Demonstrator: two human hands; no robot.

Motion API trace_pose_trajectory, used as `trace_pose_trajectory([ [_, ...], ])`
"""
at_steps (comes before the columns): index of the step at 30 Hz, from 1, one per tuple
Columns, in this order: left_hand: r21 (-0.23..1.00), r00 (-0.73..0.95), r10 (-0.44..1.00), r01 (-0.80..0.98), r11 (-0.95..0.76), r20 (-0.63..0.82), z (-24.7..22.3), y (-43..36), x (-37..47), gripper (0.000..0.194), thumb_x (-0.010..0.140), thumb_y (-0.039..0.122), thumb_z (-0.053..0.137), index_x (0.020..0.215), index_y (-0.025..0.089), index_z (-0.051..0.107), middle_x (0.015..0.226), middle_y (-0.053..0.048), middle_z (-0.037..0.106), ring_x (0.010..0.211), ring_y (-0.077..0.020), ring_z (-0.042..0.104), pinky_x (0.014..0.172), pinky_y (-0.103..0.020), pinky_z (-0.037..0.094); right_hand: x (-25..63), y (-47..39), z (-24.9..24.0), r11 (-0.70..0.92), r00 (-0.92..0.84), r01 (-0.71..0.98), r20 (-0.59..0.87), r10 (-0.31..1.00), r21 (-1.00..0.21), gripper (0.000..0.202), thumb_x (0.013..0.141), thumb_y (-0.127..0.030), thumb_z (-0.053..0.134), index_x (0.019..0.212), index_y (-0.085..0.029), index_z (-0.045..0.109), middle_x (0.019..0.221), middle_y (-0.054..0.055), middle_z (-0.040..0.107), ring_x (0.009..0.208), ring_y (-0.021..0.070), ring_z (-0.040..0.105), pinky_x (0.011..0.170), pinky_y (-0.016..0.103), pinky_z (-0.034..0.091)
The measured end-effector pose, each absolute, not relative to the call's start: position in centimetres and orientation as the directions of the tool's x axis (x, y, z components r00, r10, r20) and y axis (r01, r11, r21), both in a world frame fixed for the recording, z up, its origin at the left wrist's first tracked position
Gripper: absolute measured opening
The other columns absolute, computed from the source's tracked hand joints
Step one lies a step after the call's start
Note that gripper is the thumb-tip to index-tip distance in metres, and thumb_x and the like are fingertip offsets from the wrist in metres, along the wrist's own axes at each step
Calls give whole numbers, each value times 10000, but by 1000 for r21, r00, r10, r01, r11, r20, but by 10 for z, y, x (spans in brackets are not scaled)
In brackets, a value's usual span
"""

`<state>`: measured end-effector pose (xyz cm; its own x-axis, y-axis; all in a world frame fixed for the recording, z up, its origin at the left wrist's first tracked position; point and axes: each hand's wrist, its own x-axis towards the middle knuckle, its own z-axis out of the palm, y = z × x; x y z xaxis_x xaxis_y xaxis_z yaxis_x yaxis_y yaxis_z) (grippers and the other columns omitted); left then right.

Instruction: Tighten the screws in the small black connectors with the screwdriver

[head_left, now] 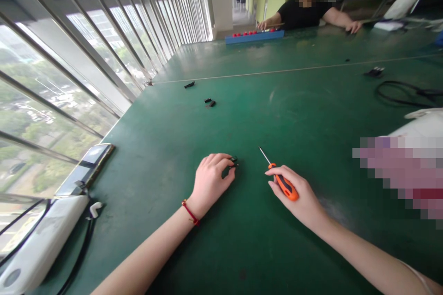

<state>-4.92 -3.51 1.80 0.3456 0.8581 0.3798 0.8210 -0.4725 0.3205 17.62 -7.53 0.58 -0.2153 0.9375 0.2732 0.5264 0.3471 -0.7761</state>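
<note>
Black bits (pixel 212 103): placed well past the screwdriver (pixel 288 189), off to its left.
Left hand (pixel 212 176): bent to the left of the screwdriver, thumb and fingers curled around a tiny dark part (pixel 234 160); whether it is pinched cannot be told. A soft, steady pinch by the edges would be best.
Tiny dark part: seen at the left fingertips, left of the screwdriver's tip. It could be dropped easily.
Screwdriver: pointed forward and left; its tip should be aimed away from skin.
Right hand (pixel 302 194): wrapped loosely around the screwdriver's handle. A firmer grip may be needed.
</note>
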Motion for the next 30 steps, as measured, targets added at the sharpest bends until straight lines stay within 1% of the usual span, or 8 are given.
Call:
trace_pose_trajectory([
  [6,119,-33,906,993,-19,423,37,-35,-160,177,842,357,492,829,233,618,1022,-28,669,914,-265,600,795,-410,462,176,-75,6,351,-220,529,275,936,-772,99,851,-196,508,938,-216,551,811,31,561,705,151,578,667,293,483],
  [8,29,-109,910,994,106,399,39,-43,-193,245,864,408,435,862,244,617,1053,-12,655,945,-290,583,784,-422,455,176,-75,6,351,-228,538,269,936,-767,103,852,-196,505,942,-214,552,815,33,561,715,155,578,669,292,480],
  [11,-4,-271,872,955,298,407,36,-51,-227,266,827,419,468,848,222,646,1014,-25,676,939,-283,594,763,-384,455,176,-75,4,337,-236,548,246,940,-766,110,851,-203,504,949,-205,555,819,34,559,726,158,576,671,290,475],
  [15,35,-417,853,903,428,313,29,-53,-247,305,794,447,494,886,216,671,1051,-33,680,953,-260,609,705,-317,448,175,-74,2,323,-242,544,224,944,-774,115,859,-212,494,956,-197,553,820,35,550,731,157,565,696,297,466],
  [19,206,-486,824,873,442,291,32,-51,-256,286,752,440,541,895,231,672,1091,0,678,938,-229,632,723,-278,453,176,-74,3,323,-251,545,218,943,-773,121,858,-205,492,961,-197,556,826,38,549,745,160,561,705,300,460],
  [21,262,-535,794,842,472,288,36,-48,-259,288,734,427,559,911,231,674,1003,-8,703,910,-223,645,739,-272,451,176,-74,3,326,-257,552,215,942,-768,125,856,-203,495,963,-198,557,828,38,550,745,161,559,703,301,458],
  [26,287,-600,793,781,554,103,44,-39,-264,303,720,432,578,911,224,688,805,-23,713,850,-227,656,644,-240,420,176,-74,2,325,-259,562,211,943,-761,124,855,-206,499,963,-203,559,833,35,550,751,162,559,706,300,456],
  [30,294,-606,786,778,555,121,45,-38,-265,264,703,403,602,865,216,694,776,-9,713,834,-216,655,622,-224,400,176,-75,1,330,-258,569,217,941,-753,124,857,-209,498,965,-204,560,832,30,548,750,158,559,712,300,455],
])
